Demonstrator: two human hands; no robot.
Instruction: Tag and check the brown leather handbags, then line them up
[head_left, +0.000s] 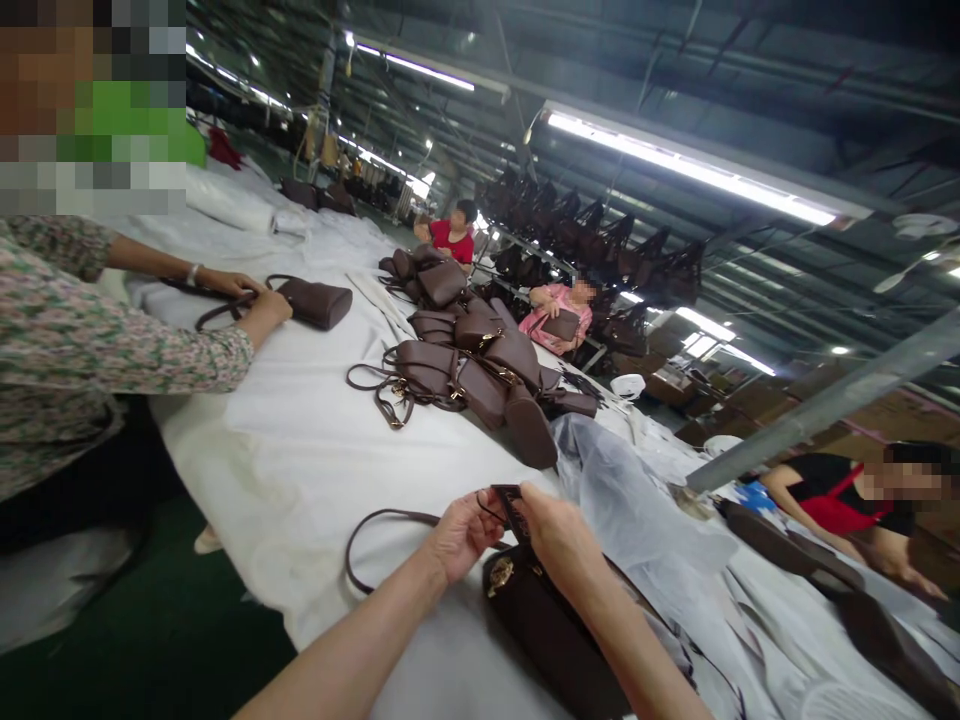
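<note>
A dark brown bag (547,630) with a gold fitting lies on the white-covered table (300,470), under my forearms. Just above its near end, my right hand (551,525) pinches a small black tag (516,515). My left hand (463,535) is closed on a thin dark cord (489,508) beside the tag. A brown strap (375,517) loops out on the cloth to the left of my left hand.
Brown bags (465,350) are heaped beyond my hands, with clear plastic sheeting (622,500) at their right. At the left a person in a floral sleeve (150,330) handles another bag (319,302). A slanted metal pole (825,400) rises at the right; more people work across the table.
</note>
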